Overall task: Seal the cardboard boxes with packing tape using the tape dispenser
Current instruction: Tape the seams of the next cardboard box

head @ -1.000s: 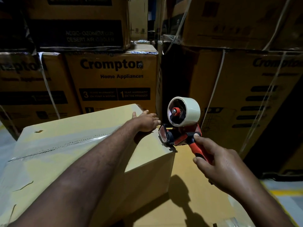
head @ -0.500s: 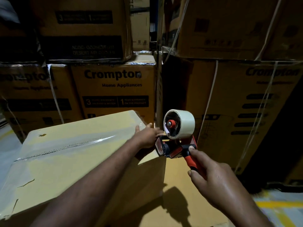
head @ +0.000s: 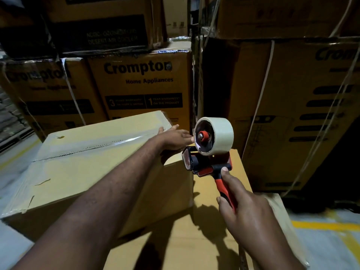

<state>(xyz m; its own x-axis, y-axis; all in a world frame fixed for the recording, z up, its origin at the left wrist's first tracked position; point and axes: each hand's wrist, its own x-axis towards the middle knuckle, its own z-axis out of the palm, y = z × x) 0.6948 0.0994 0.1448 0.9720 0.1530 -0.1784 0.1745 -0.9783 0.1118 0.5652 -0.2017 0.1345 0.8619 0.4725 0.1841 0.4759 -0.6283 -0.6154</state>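
The stacked printed cartons fill the view from 10 to 2 o'clock. At 8 o'clock sits the cardboard box I am sealing, resting on a lower box that runs towards 5 o'clock. A clear tape strip already lies along its top seam, running out to the far right edge.

My right hand, at 4 o'clock, is wrapped round the red handle, thumb laid forward on top. My left hand, at the centre, lies flat with fingers straight over that far right edge of the box top. The tape dispenser hangs in the air just off that corner, at 4 o'clock from my left hand, its mouth turned towards the box and the tape roll above it. I cannot tell whether tape runs from the mouth to the box.

I judge the step to be finishing this strip over the edge. To do it well I should press the end down with the flat left fingers, bring the mouth low against the side wall, pull firmly, then tilt the blade in to cut clean. Slack there would wrinkle or lift.
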